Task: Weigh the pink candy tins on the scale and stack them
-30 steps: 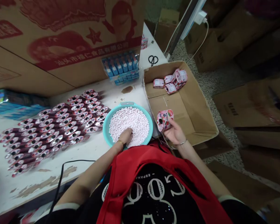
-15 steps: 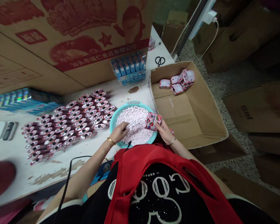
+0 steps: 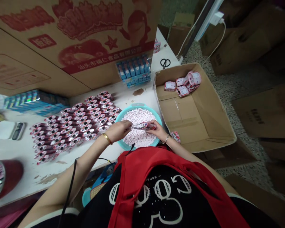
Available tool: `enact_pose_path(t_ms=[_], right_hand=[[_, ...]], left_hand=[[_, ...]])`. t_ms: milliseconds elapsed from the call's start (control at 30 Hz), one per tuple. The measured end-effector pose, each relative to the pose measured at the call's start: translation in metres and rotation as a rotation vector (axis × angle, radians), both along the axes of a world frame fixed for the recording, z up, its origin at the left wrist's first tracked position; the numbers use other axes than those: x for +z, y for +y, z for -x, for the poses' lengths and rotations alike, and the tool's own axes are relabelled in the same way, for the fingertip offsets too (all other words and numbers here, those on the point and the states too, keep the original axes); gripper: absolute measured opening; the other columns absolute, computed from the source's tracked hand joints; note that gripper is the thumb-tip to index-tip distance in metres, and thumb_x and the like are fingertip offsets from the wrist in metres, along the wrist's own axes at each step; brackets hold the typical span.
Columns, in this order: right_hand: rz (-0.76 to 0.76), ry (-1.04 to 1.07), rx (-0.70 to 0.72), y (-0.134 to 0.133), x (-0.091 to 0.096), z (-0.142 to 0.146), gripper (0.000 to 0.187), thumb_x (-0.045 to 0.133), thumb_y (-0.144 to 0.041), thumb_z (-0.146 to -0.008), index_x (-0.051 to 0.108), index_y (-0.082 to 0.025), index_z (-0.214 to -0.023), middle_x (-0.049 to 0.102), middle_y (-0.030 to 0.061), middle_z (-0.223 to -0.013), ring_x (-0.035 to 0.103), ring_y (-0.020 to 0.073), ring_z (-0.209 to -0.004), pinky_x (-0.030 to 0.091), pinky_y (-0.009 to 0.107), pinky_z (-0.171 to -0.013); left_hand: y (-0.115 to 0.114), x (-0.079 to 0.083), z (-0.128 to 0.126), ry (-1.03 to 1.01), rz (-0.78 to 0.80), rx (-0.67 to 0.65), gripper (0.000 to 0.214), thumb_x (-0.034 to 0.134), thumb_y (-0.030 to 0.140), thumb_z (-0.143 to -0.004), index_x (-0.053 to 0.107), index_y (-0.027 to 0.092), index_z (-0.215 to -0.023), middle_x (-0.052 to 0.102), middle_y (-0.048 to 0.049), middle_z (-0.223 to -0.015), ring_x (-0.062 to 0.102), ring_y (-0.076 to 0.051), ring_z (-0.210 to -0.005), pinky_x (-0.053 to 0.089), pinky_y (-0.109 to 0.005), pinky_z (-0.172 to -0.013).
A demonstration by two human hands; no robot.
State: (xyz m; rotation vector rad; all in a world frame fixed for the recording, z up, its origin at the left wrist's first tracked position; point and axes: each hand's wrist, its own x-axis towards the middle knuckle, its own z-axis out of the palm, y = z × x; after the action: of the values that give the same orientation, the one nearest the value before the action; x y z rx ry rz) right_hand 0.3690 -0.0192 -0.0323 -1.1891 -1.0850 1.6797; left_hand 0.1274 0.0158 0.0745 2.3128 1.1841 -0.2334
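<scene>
Pinched between the fingers of my right hand (image 3: 158,131) is a small red and pink printed candy pouch (image 3: 148,125), turned edge-on over the basin. My left hand (image 3: 120,129) is closed just left of the pouch, its fingertips pressed together close to the pouch's left end. What they pinch is too small to make out. Beneath both hands sits a turquoise plastic basin (image 3: 120,117) filled with small pale pink candies (image 3: 140,139). Left of the basin, rows of upright red pouches (image 3: 78,120) stand packed together, their narrow ends facing up.
An open cardboard box (image 3: 218,117) at the right holds several packs (image 3: 182,91), and one pack (image 3: 175,136) lies at its near left edge. Blue packs (image 3: 134,71), scissors (image 3: 165,63), a scale (image 3: 19,131), a red bucket (image 3: 13,172) and stacked cartons (image 3: 90,63) surround the work table.
My left hand has risen from the candies and moved right to the pouch. My right hand has drawn the pouch slightly left and turned it edge-on. The view has shifted slightly left.
</scene>
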Motion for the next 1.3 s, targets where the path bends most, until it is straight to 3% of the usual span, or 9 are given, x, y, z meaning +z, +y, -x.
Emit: enact_pose_path(t_ms=[133, 233, 367, 467, 600, 733, 900, 1067, 1300], right_hand=[[0.032, 0.034, 0.004, -0.001, -0.004, 0.004, 0.041, 0.079, -0.027, -0.057, 0.057, -0.021, -0.091, 0.058, -0.0025, -0.087, 0.054, 0.0145, -0.082, 0.043, 0.028, -0.081], [0.070, 0.056, -0.014, -0.002, -0.008, 0.006, 0.041, 0.078, -0.029, -0.057, 0.056, -0.022, -0.091, 0.058, -0.0030, -0.084, 0.054, 0.0139, -0.078, 0.044, 0.027, -0.075], [0.116, 0.082, -0.060, -0.001, -0.012, 0.005, 0.043, 0.078, -0.028, -0.056, 0.056, -0.022, -0.092, 0.059, -0.0034, -0.083, 0.055, 0.0134, -0.078, 0.046, 0.026, -0.074], [0.143, 0.093, -0.102, -0.001, -0.011, 0.001, 0.046, 0.079, -0.027, -0.054, 0.055, -0.023, -0.093, 0.060, -0.0034, -0.085, 0.057, 0.0137, -0.080, 0.047, 0.027, -0.077], [0.216, 0.155, -0.150, -0.004, 0.002, -0.006, 0.049, 0.081, -0.027, -0.054, 0.052, -0.025, -0.093, 0.062, -0.0041, -0.087, 0.059, 0.0138, -0.082, 0.050, 0.029, -0.079], [0.299, 0.215, -0.210, -0.009, 0.018, -0.010, 0.051, 0.083, -0.022, -0.052, 0.053, -0.026, -0.093, 0.063, -0.0039, -0.092, 0.061, 0.0139, -0.085, 0.052, 0.028, -0.080], [0.339, 0.216, -0.249, -0.018, 0.027, -0.016, 0.053, 0.082, -0.020, -0.053, 0.053, -0.027, -0.096, 0.063, -0.0042, -0.094, 0.062, 0.0139, -0.086, 0.052, 0.031, -0.084], [0.344, 0.189, -0.248, -0.026, 0.024, -0.020, 0.051, 0.081, -0.020, -0.055, 0.052, -0.027, -0.097, 0.062, -0.0042, -0.093, 0.062, 0.0132, -0.085, 0.052, 0.030, -0.083], [0.328, 0.175, -0.270, -0.018, 0.002, -0.004, 0.052, 0.079, -0.022, -0.051, 0.049, -0.026, -0.094, 0.062, -0.0050, -0.087, 0.062, 0.0136, -0.079, 0.052, 0.030, -0.078]], left_hand=[[-0.004, 0.023, -0.028, 0.231, -0.096, -0.018, 0.027, 0.036, 0.016, -0.088, 0.049, 0.017, -0.112, 0.060, -0.0083, -0.092, 0.059, -0.018, -0.079, 0.042, -0.028, -0.066], [-0.009, 0.035, -0.041, 0.233, -0.120, -0.029, 0.039, 0.033, 0.010, -0.087, 0.043, 0.018, -0.124, 0.061, -0.0086, -0.090, 0.059, -0.018, -0.079, 0.042, -0.029, -0.068], [-0.008, 0.033, -0.028, 0.186, -0.133, 0.015, 0.026, 0.035, 0.015, -0.089, 0.052, 0.018, -0.109, 0.060, -0.0083, -0.088, 0.058, -0.020, -0.082, 0.043, -0.031, -0.072], [-0.002, 0.003, -0.001, 0.168, -0.114, 0.145, 0.022, 0.040, 0.025, -0.089, 0.055, 0.018, -0.102, 0.057, -0.0087, -0.096, 0.057, -0.020, -0.086, 0.043, -0.031, -0.074], [-0.003, -0.066, 0.013, 0.181, 0.071, 0.285, 0.019, 0.042, 0.015, -0.084, 0.058, 0.015, -0.094, 0.056, -0.0095, -0.096, 0.058, -0.019, -0.089, 0.043, -0.031, -0.080], [-0.011, -0.125, -0.021, 0.063, 0.120, 0.270, 0.019, 0.043, 0.013, -0.083, 0.057, 0.015, -0.095, 0.058, -0.0098, -0.099, 0.056, -0.019, -0.095, 0.043, -0.031, -0.085], [-0.020, -0.155, -0.064, -0.128, 0.130, 0.269, 0.023, 0.041, 0.013, -0.083, 0.055, 0.015, -0.101, 0.059, -0.0095, -0.101, 0.055, -0.017, -0.094, 0.043, -0.028, -0.085], [-0.019, -0.141, -0.040, -0.255, 0.117, 0.284, 0.025, 0.044, 0.020, -0.083, 0.053, 0.015, -0.106, 0.059, -0.0067, -0.096, 0.054, -0.016, -0.085, 0.044, -0.028, -0.080], [-0.013, -0.066, 0.015, -0.343, 0.037, 0.206, 0.023, 0.044, 0.021, -0.084, 0.053, 0.017, -0.105, 0.057, -0.0061, -0.095, 0.053, -0.015, -0.085, 0.043, -0.028, -0.078]])
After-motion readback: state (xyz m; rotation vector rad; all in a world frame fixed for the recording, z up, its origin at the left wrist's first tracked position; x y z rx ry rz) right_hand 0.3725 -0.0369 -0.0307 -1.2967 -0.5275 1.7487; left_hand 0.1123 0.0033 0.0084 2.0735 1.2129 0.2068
